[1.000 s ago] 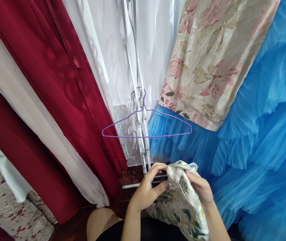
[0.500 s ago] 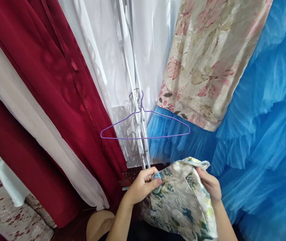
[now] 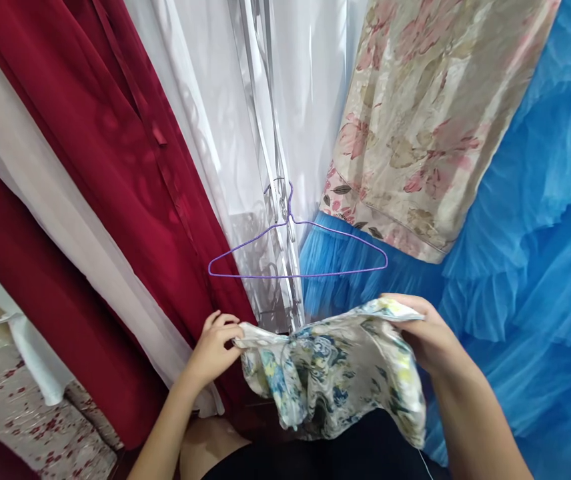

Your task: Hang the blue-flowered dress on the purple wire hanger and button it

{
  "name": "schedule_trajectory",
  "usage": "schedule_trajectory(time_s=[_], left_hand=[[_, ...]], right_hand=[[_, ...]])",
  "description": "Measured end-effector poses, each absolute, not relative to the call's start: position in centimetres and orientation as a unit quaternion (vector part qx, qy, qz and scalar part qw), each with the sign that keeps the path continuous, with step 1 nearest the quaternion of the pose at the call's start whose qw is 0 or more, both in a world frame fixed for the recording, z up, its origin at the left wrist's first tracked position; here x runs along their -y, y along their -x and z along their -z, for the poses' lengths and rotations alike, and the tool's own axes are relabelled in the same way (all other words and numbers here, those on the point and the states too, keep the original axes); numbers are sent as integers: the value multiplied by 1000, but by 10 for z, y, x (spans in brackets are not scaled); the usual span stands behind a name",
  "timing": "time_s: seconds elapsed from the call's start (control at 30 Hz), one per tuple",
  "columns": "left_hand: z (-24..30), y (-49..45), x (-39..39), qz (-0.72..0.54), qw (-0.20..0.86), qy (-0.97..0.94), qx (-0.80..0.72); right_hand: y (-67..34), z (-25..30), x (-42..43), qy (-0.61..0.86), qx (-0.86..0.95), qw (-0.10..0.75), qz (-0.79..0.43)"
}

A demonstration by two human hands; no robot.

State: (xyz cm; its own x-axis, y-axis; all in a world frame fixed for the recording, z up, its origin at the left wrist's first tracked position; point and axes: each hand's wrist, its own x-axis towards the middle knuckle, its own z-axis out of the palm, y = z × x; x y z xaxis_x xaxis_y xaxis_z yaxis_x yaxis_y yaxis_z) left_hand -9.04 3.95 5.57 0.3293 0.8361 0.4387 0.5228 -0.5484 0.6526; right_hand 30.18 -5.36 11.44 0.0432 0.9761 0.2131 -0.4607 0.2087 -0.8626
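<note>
A pale piece of floral cloth [image 3: 338,363], patterned in blue, yellow and green, is stretched between my two hands. My left hand [image 3: 218,347] pinches its upper left corner. At the upper right edge my right hand [image 3: 428,330] grips the cloth, with some of its fingers hidden behind the fabric. The lower part of the cloth droops in folds above my lap. Just beyond it hangs a bare purple wire hanger [image 3: 298,275], its hook on a white metal stand [image 3: 293,297]; neither hand touches it.
Dark red drapes [image 3: 115,167] and white drapes [image 3: 200,100] hang at the left and centre. On the right are a beige floral panel [image 3: 410,140] and ruffled blue tulle [image 3: 530,287]. Fabric with small red flowers [image 3: 40,413] lies at lower left.
My left hand has moved left and slightly up with its corner, so the cloth, bunched before, is now spread wide. My right hand holds near the same spot.
</note>
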Motion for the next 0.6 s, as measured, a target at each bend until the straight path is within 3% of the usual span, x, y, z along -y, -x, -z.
schedule_trajectory(time_s=[0.17, 0.37, 0.6], left_hand=[[-84, 140, -61, -366, 39, -802, -471], [-118, 141, -83, -386, -19, -794, -469], [-162, 101, -79, -448, -79, -767, -452]], right_hand=[[-270, -143, 18, 338, 647, 502, -464], [-253, -121, -46, 448, 682, 500, -289], [-246, -106, -52, 441, 725, 472, -238]])
